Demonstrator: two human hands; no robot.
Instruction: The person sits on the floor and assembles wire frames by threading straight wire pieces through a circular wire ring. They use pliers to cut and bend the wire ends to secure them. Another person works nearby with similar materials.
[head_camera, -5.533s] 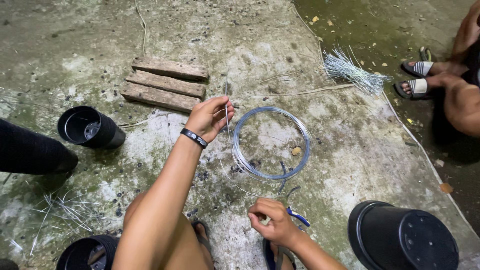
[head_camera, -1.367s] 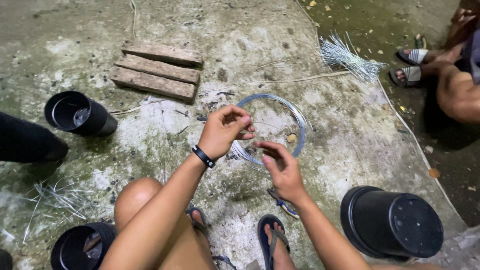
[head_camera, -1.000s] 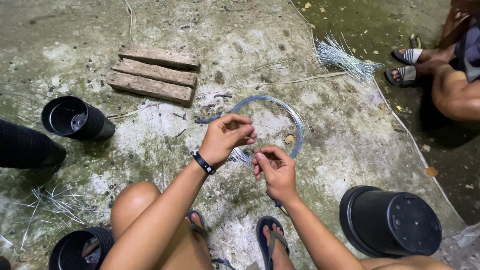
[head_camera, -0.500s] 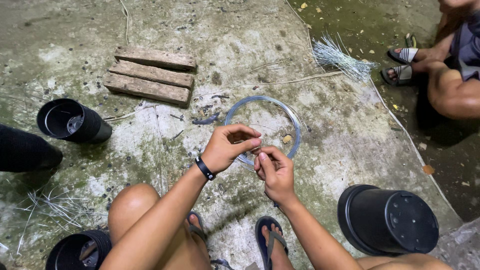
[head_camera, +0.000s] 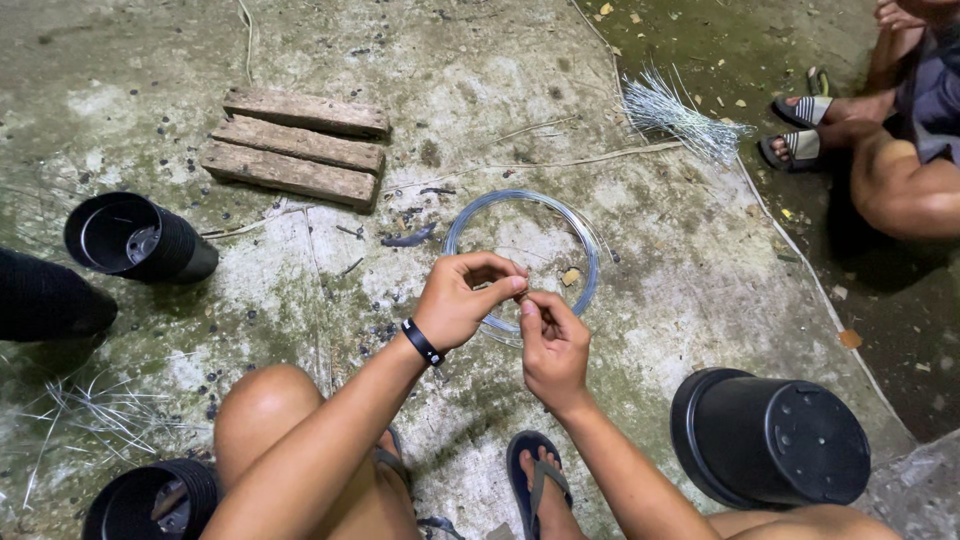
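Looking down from the head camera, the left hand (head_camera: 462, 300) and right hand (head_camera: 552, 345) meet fingertip to fingertip just above the near rim of a coil of thin grey wire (head_camera: 520, 250) lying flat on the concrete floor (head_camera: 480, 90). Each grip is pinched closed on what seems to be the wire's free end, too fine to make out between the fingers; the coil lies just beyond the grips, away from the body, and both hands are about equally near it, the left slightly farther forward. A black wristband (head_camera: 422, 342) circles the left wrist. Toward the floor's far left lie three wooden slats (head_camera: 295, 145), long axes side to side; a bundle of cut wire pieces (head_camera: 675, 110) sits far right beside another person's sandalled feet (head_camera: 800, 130). Black plastic pots lie at the left (head_camera: 135, 238) and near right (head_camera: 770, 440). No labels or signs show.
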